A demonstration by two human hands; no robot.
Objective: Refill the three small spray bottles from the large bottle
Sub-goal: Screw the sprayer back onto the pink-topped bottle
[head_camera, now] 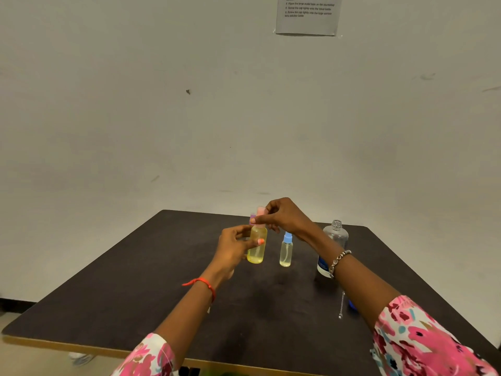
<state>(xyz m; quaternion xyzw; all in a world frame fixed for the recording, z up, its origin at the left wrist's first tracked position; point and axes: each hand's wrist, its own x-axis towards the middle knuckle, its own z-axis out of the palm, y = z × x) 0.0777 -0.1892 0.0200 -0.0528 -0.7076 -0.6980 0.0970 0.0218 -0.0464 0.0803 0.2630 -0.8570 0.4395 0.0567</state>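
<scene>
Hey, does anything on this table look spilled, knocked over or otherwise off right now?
No spill shows on the dark table. The large bottle stands uncapped and looks nearly empty. A loose spray tube lies near the right forearm. Both hands are at the yellow bottle; the blue-capped bottle stands upright.

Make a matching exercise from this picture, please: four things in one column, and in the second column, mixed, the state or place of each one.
Things:
1. yellow spray bottle
2. blue-capped spray bottle
3. large clear bottle
4. sheet of paper

States or places:
A. stands free on the table, cap on, no hand on it
B. fixed on the wall
C. held by the left hand, with the right hand at its pink cap
D. open neck, no cap, partly behind the right forearm

Pairs: 1-C, 2-A, 3-D, 4-B
</scene>
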